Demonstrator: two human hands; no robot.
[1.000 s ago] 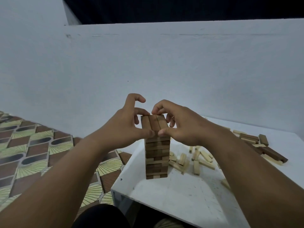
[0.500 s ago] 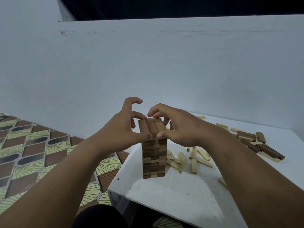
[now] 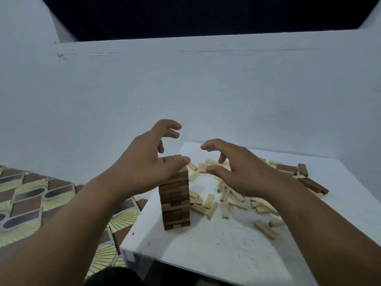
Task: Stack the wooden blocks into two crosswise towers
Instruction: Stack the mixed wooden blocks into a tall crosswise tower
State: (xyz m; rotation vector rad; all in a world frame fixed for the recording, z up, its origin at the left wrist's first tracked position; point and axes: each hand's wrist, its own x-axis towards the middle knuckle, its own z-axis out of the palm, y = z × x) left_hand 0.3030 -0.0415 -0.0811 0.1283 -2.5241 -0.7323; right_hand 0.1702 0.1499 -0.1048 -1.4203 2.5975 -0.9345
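Observation:
A tower of dark brown wooden blocks, stacked crosswise, stands near the left edge of the white table. My left hand hovers at the tower's top with its fingers loosely curved, holding nothing; its thumb lies in front of the top layer and may touch it. Right of the tower, my right hand is spread above the loose pale blocks, empty and apart from the tower.
Several loose dark blocks lie at the table's far right. A single pale block lies nearer me. A pale wall rises close behind the table. Patterned floor tiles lie below the table's left edge.
Both hands have let go of the tower's top layer and opened. My right hand has drawn away to the right over the loose blocks. The camera view has tilted.

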